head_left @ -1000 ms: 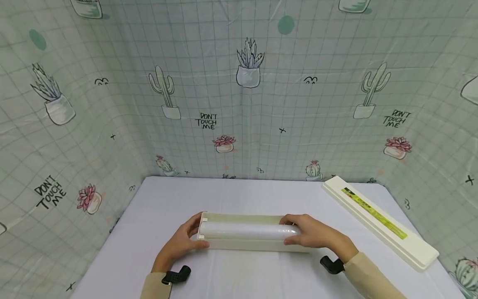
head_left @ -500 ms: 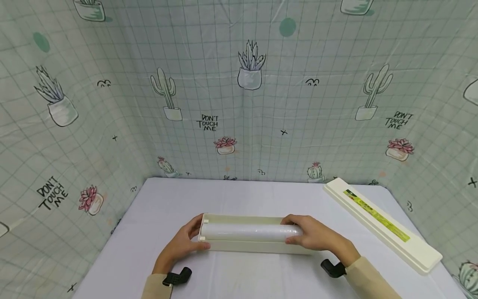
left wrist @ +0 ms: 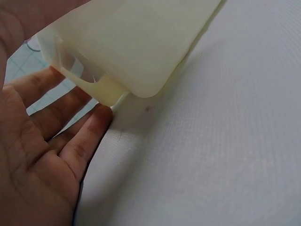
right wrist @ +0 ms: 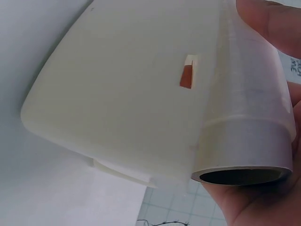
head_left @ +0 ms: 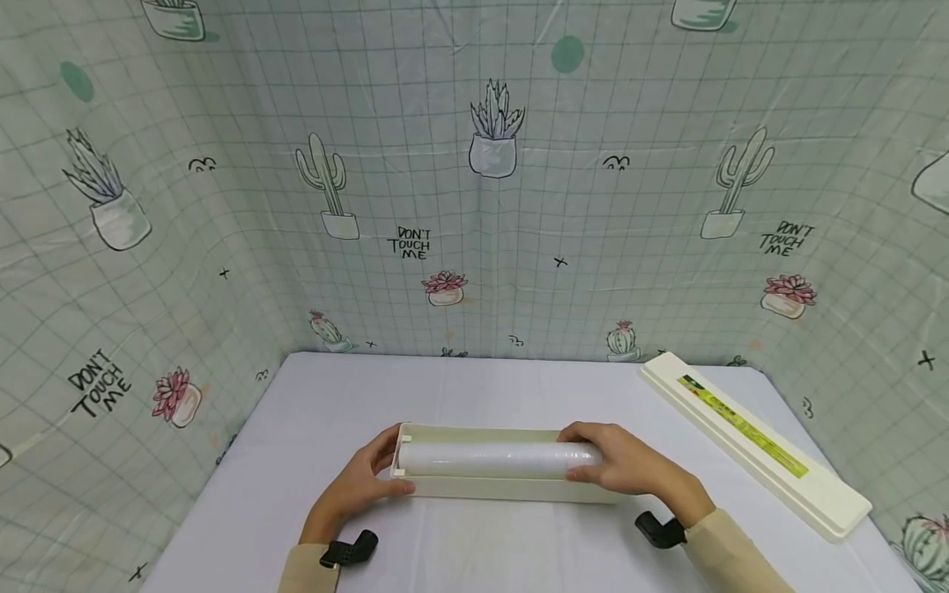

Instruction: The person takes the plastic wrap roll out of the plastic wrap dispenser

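A long cream plastic dispenser box [head_left: 504, 489] lies lengthwise before me on the white table, its top open. Inside is a roll of cling film [head_left: 482, 459]. My left hand [head_left: 363, 473] grips the box's left end, thumb on the front wall and fingers behind; the left wrist view has these fingers at the end cutout. With thumb and fingers round the roll's right end, my right hand [head_left: 619, 461] holds it. In the right wrist view the roll's hollow core end [right wrist: 242, 174] stands out past the box wall [right wrist: 117, 94].
A long cream lid [head_left: 756, 445] with a yellow-green label lies slanted at the table's right side. Behind and beside the white-covered table [head_left: 474, 395] hangs a grid-patterned cloth [head_left: 519, 214] printed with cacti. Each wrist wears a black camera mount [head_left: 660, 531].
My right hand and the roll's right end have shifted very slightly to the right. The left hand, the box and the lid keep their places.
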`<action>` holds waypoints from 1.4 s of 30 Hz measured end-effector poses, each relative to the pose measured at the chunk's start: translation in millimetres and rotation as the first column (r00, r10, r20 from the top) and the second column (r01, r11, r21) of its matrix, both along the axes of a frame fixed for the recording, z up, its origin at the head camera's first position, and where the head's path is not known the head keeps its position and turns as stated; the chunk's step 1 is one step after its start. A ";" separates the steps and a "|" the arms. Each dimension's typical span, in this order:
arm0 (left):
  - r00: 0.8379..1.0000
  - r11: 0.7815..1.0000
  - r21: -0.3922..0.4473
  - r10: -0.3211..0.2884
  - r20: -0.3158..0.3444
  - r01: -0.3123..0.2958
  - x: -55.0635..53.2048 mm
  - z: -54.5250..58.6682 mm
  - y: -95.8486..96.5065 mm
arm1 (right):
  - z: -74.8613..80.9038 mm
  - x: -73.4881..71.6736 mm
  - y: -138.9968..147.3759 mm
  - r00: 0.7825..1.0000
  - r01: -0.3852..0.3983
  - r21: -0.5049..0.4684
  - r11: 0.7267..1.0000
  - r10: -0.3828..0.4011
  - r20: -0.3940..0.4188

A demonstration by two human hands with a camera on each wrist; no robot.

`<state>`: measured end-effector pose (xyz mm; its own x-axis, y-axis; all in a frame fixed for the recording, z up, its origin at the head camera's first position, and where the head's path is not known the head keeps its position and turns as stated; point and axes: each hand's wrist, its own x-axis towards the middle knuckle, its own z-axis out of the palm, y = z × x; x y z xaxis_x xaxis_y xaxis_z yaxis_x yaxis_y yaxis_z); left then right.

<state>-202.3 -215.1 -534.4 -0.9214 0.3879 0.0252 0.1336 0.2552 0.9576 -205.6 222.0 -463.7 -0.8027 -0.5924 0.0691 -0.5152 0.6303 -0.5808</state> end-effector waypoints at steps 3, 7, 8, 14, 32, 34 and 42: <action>1.000 1.000 0.009 -0.007 0.003 0.007 -0.4 -0.6 -0.5 | 1.2 0.9 0.2 1.000 0.007 -0.011 1.000 -0.007 -0.001; 1.000 1.000 0.020 -0.006 0.011 0.005 -0.1 -1.1 -0.9 | 1.3 1.5 1.0 1.000 0.012 -0.028 1.000 -0.012 -0.003; 1.000 1.000 0.022 -0.006 0.013 0.006 0.0 -1.1 -0.9 | 1.0 1.6 1.5 1.000 0.011 -0.031 0.999 -0.011 -0.005; 1.000 0.999 0.027 -0.020 0.017 0.019 -0.6 -0.3 -1.4 | -0.6 2.3 3.5 0.999 0.028 -0.049 0.998 -0.030 -0.027; 1.000 1.000 0.020 -0.019 -0.004 0.019 -3.3 1.4 -3.1 | 5.5 1.3 4.7 0.996 0.084 -0.079 0.993 -0.086 -0.031; 1.000 1.000 0.021 -0.020 -0.004 0.020 -3.1 1.4 -3.4 | 5.4 1.6 5.5 0.995 0.092 -0.081 0.992 -0.095 -0.034; 1.000 1.000 0.018 -0.024 -0.002 0.024 -2.6 0.8 -4.6 | 5.0 2.2 10.8 0.992 0.111 -0.088 0.990 -0.115 -0.041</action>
<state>-204.9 -219.8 -533.7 -0.9117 0.4095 0.0341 0.1413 0.2346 0.9618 -203.4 232.8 -458.7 -0.8590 -0.4883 0.1538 -0.4707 0.6353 -0.6122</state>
